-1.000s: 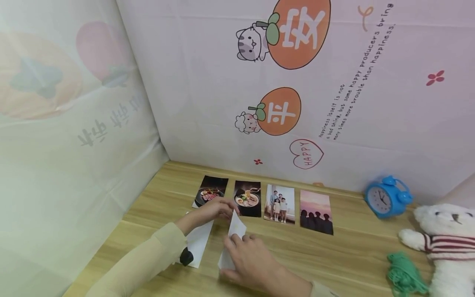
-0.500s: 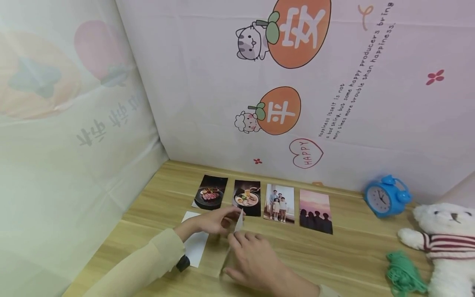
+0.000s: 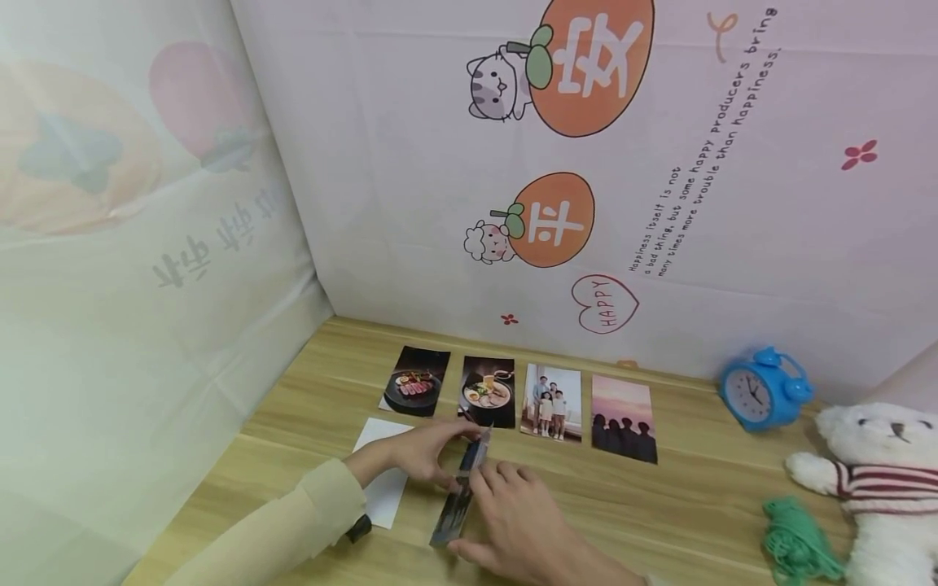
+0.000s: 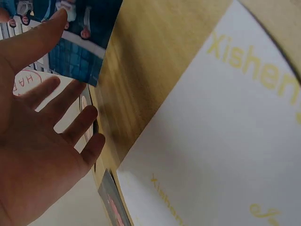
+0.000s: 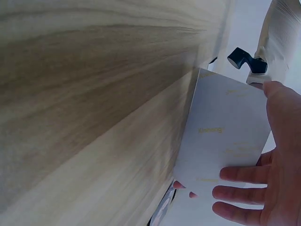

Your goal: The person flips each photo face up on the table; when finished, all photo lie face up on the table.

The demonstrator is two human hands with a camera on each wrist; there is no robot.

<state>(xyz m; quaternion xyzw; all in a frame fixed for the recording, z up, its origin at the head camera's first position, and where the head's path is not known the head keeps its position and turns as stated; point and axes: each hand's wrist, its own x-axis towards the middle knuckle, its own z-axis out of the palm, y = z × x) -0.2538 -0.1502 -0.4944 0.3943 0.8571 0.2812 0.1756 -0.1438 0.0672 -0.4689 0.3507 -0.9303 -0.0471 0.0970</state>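
Both hands hold one photo card (image 3: 462,496), standing tilted above the wooden table. Toward the left wrist camera it turns a blue picture side (image 4: 75,56); its white back (image 5: 221,127) with faint yellow lettering faces the right wrist camera. My left hand (image 3: 418,456) grips its far end, thumb across the picture and fingertips round the edge. The near side is held by my right hand (image 3: 520,513), thumb at the edge, several fingers spread over the back. Under the left wrist, a second card (image 3: 384,492) lies white side up.
Along the wall lie a steak photo (image 3: 415,382), a noodle photo (image 3: 487,392), a family photo (image 3: 552,403) and a sunset photo (image 3: 625,419). At the right are a blue alarm clock (image 3: 765,389), green yarn (image 3: 800,541) and a white teddy bear (image 3: 890,488).
The held photo has turned from showing its white back to showing its dark picture side in the head view. Both hands have shifted slightly right with it.
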